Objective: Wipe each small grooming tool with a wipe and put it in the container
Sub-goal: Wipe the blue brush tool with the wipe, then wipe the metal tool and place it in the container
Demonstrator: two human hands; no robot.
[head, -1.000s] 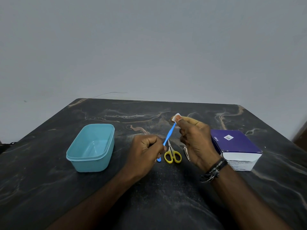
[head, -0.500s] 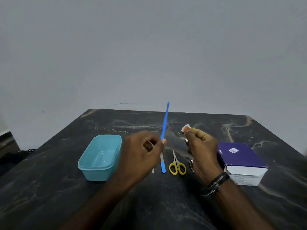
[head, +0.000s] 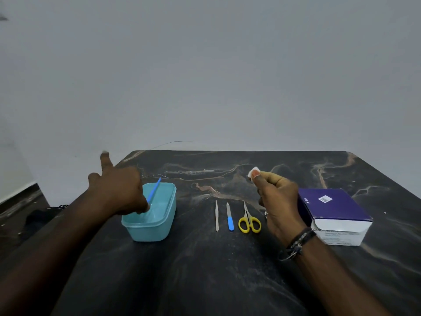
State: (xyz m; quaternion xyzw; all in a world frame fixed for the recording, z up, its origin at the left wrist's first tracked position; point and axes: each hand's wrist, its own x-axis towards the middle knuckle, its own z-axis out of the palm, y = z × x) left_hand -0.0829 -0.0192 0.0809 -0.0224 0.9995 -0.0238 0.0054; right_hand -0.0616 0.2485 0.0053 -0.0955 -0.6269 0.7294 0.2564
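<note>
**Stock on the bench: one tool binned, four to go**

- Container (head: 159, 226): light blue tub, near left of the bench (head: 205, 281). A blue stick tool (head: 155, 190) stands in it, leaning, its top past the far rim.
- Your left hand (head: 118, 192): over the tub's left side, fingers spread loose, forefinger pointing away. Whether the fingertips touch the stick's lower end, you cannot tell from this view; the hand hides that spot.
- Your right hand (head: 278, 201): raised, pinching a small white wipe (head: 252, 172) between thumb and forefinger.
- Row of unwiped tools, between the tub and your right hand, each with its long axis running away from you: a thin metal stick (head: 216, 216), a blue-handled file (head: 230, 217), yellow-handled scissors (head: 248, 221) with handles toward you. A small metal piece (head: 266, 214), probably a clipper, shows just at your right hand's edge, mostly hidden.
- Purple box (head: 335, 208): far right, beside your right wrist.

Judgement for the next move: the metal stick lies just right of the tub, nearest your left hand. Take it by the near end along its length and bring it across to the wipe.
</note>
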